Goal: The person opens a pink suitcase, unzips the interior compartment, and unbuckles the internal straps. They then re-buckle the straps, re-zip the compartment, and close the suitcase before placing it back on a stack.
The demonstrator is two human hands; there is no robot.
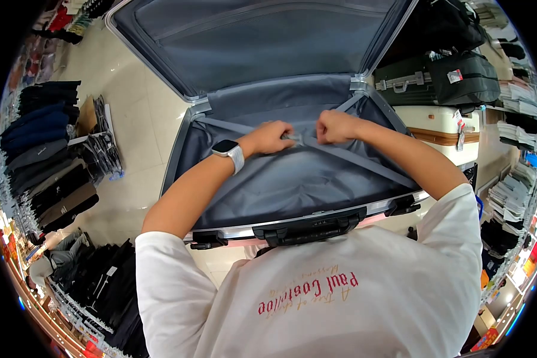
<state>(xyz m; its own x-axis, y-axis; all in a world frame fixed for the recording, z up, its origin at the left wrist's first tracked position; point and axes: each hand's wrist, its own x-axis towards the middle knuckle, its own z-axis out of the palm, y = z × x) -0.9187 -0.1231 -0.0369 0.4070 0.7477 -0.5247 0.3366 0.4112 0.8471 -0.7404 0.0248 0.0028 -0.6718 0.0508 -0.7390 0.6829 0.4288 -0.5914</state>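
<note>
An open suitcase point(262, 191) with a grey fabric lining lies in front of me, its lid point(268, 42) raised at the far side. Grey straps point(358, 160) cross over the lining and meet near the middle. My left hand point(272, 137), below a wristwatch, is closed at the strap junction, on a small pale buckle point(295, 139) that is blurred. Just to the right, my right hand point(335, 127) is curled with its knuckles up, close to the straps; what its fingers hold is hidden. A black handle point(310, 230) is on the suitcase's near edge.
Dark folded clothes point(42, 131) hang on racks at the left, with more black garments point(107, 286) at the lower left. Dark green bags point(465, 80) and a white-and-brown case point(438, 122) are stacked close on the right. Folded shirts point(510, 197) line the far right.
</note>
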